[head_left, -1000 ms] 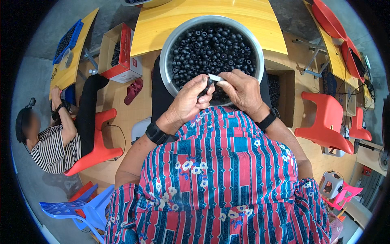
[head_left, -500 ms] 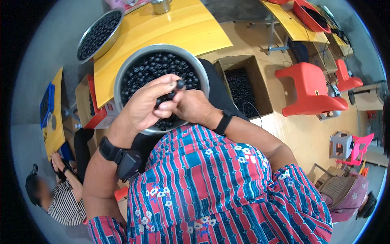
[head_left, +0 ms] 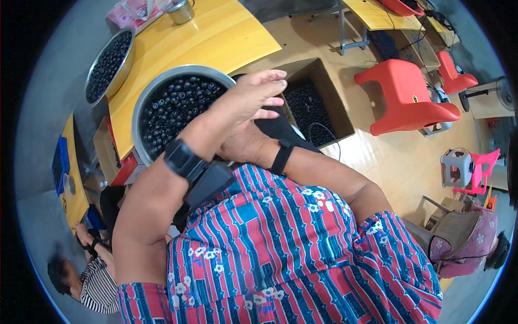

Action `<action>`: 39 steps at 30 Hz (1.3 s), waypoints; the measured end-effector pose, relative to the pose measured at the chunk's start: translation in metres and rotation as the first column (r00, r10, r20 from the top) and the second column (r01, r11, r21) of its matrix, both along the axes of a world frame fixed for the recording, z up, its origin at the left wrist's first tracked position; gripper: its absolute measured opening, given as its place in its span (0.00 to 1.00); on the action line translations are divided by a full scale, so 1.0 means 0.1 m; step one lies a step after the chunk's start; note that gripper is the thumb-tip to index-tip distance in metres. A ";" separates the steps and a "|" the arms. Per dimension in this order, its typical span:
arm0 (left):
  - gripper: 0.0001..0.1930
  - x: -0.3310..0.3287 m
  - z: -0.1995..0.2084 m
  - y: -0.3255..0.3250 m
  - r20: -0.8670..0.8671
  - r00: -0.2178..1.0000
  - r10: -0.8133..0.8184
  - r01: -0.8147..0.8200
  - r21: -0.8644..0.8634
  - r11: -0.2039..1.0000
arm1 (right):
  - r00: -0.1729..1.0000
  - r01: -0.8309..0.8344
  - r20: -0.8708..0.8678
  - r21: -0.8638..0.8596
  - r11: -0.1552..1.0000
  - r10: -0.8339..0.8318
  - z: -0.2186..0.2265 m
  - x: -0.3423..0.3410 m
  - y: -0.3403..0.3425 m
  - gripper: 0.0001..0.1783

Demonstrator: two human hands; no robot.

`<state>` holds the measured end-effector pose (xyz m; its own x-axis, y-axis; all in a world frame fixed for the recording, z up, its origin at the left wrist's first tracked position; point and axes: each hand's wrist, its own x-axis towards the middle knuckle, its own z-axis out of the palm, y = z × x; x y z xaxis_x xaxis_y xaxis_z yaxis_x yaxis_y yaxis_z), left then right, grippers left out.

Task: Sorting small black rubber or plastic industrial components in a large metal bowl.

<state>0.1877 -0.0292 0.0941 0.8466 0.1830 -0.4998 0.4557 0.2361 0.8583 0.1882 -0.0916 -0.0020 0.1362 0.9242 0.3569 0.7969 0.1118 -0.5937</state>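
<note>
A wide metal bowl [head_left: 136,116] sits in front of me, holding many small round black pieces [head_left: 175,110], several with ring-shaped openings. My left hand [head_left: 256,100] reaches across the bowl's right rim toward an open cardboard box [head_left: 333,97]. Its fingers are spread apart and nothing shows in them. Below it, close to my body at the bowl's near right side, is my right hand [head_left: 244,144]. The left wrist and hand cover its fingers, so whatever it holds is hidden. More small black pieces [head_left: 307,108] lie inside the cardboard box.
A yellow table [head_left: 216,32] carries a second metal bowl [head_left: 127,59] of black pieces and a metal cup [head_left: 181,12]. Red stools [head_left: 396,92] stand to the right. One person [head_left: 97,283] sits at lower left, another [head_left: 464,237] at lower right.
My left hand has moved right, from over the bowl toward the cardboard box, and its fingers have spread. The black pieces it held no longer show in it. The view has shifted.
</note>
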 end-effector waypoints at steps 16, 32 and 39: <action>0.08 -2.00 -0.64 0.58 0.186 0.973 0.135 -0.229 0.732 0.642 | 0.932 0.216 -0.258 -0.162 0.963 -0.253 0.14 0.06 0.07 0.15; 0.14 -1.90 -0.75 0.45 -0.104 0.994 -0.035 0.108 0.982 0.157 | 0.956 0.131 -0.243 -0.146 0.980 -0.164 0.13 0.06 0.08 0.15; 0.11 -1.88 -0.80 0.46 -0.069 0.998 -0.004 0.069 0.983 0.170 | 0.961 0.111 -0.234 -0.150 0.982 -0.144 0.16 0.05 0.07 0.14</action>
